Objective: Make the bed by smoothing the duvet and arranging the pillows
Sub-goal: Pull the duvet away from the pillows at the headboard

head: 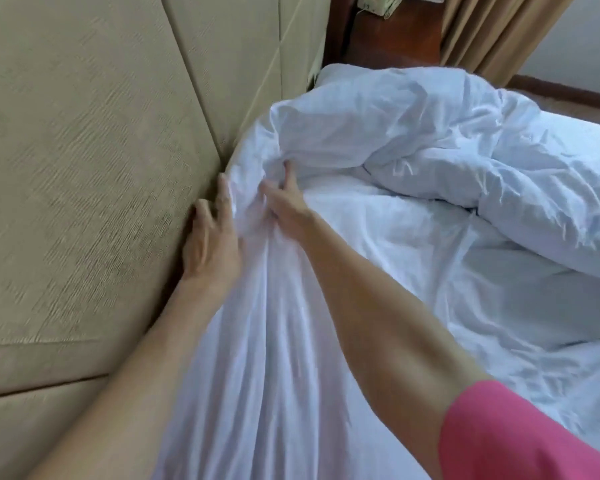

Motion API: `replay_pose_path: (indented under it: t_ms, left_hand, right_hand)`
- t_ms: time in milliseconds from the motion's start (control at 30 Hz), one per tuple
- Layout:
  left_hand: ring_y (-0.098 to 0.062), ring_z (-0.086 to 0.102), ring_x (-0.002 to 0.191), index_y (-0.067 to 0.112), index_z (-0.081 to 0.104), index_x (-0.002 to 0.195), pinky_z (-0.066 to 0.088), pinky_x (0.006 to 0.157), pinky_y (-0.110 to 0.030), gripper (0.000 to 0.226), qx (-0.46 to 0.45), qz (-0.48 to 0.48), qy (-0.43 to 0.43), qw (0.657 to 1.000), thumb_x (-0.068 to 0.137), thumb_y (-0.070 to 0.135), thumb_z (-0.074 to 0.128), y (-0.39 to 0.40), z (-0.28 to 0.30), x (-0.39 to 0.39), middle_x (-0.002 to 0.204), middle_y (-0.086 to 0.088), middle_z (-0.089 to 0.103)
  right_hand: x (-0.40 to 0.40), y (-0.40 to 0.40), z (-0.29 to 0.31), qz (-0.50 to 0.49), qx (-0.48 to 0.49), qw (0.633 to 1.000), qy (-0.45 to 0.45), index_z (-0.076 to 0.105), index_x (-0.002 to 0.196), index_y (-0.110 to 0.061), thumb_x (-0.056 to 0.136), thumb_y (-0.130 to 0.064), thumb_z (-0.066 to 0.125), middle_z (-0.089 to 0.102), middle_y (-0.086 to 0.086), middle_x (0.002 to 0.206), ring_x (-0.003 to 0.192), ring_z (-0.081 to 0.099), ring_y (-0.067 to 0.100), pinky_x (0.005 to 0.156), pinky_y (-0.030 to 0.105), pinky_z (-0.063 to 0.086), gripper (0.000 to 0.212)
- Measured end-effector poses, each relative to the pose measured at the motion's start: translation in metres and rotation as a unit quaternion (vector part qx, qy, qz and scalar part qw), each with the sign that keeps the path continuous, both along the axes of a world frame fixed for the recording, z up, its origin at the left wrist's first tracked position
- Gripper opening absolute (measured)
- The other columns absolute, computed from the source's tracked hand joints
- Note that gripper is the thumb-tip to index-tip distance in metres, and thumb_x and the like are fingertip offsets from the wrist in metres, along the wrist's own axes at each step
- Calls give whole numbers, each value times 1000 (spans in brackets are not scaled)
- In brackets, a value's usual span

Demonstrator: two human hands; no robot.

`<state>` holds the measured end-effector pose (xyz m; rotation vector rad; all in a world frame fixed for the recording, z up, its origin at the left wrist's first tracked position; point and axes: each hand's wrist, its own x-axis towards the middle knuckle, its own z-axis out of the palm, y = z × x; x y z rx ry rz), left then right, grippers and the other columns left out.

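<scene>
Pink sleeve (530, 434) fills the lower right corner of the frame, and from it the right forearm reaches up to the middle. The right hand (284, 202) has its fingers (290, 174) curled into a bunch of white fabric, closed on a fold of it. The left hand (210, 244) lies just beside it, at the seam between the bed and the padded headboard (84, 150) on the left; its fingers (222, 195) are spread and pressed along the fabric's edge, and I cannot tell whether they pinch it or only push it down.

From the hands, the gathered cloth runs in long pleats down to the bottom centre. It may be the sheet or the near edge of the duvet; the frame does not settle which.

Risk, as I judge it: a pull from one bunched fistful would drag the cloth into deeper creases or tug it loose from the headboard gap, since the load sits on a narrow fold, not a wide edge.

The duvet (447, 150) is heaped in the upper right of the frame, white, puffy and heavily crumpled, folded over itself, with bare sheet (430, 271) below it. Smoothing looks barely begun. No pillow can be made out for certain.
</scene>
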<state>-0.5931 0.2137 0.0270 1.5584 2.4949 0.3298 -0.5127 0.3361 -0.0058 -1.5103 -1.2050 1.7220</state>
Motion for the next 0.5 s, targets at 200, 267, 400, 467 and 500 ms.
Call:
replay_pose_path:
  t_ms: [200, 267, 400, 467, 500]
  left_hand:
    - [-24, -12, 151, 12, 11, 156, -3, 122, -47, 73, -274, -160, 97, 944, 100, 52, 34, -35, -69, 5, 164, -6, -13]
    - [-23, -7, 152, 11, 10, 157, -2, 122, -46, 70, -299, -151, 107, 936, 101, 51, 25, -60, -86, 10, 165, -8, -5]
    - [-22, -3, 152, 9, 9, 156, -4, 123, -40, 65, -318, -109, 25, 941, 103, 45, 19, -92, -91, 21, 165, -10, -1]
    - [-21, 3, 152, 8, 12, 156, 2, 123, -40, 62, -335, -90, -23, 937, 104, 41, 19, -107, -87, 29, 165, -9, 6]
    - [-22, 9, 151, 6, 15, 155, 7, 123, -41, 61, -342, -78, -42, 936, 104, 39, 19, -115, -85, 34, 164, -10, 13]
  right_hand:
    - [53, -25, -55, 329, 24, 887, -325, 29, 154, -16, 98, -26, 56, 36, 13, 155, 142, 37, 30, 109, 34, 36, 63]
    - [70, -46, -71, 365, 12, 847, -387, 26, 154, -23, 97, -44, 51, 30, 15, 156, 146, 27, 32, 118, 41, 24, 66]
    - [102, -99, -75, 348, 45, 850, -392, 19, 153, -28, 94, -60, 41, 22, 15, 158, 149, 17, 32, 121, 42, 13, 71]
    - [115, -130, -73, 358, 65, 839, -405, 12, 155, -29, 92, -65, 35, 14, 14, 163, 151, 11, 29, 123, 42, 9, 76]
    - [121, -146, -70, 365, 76, 832, -411, 9, 157, -29, 92, -68, 32, 10, 13, 165, 152, 8, 29, 123, 43, 7, 78]
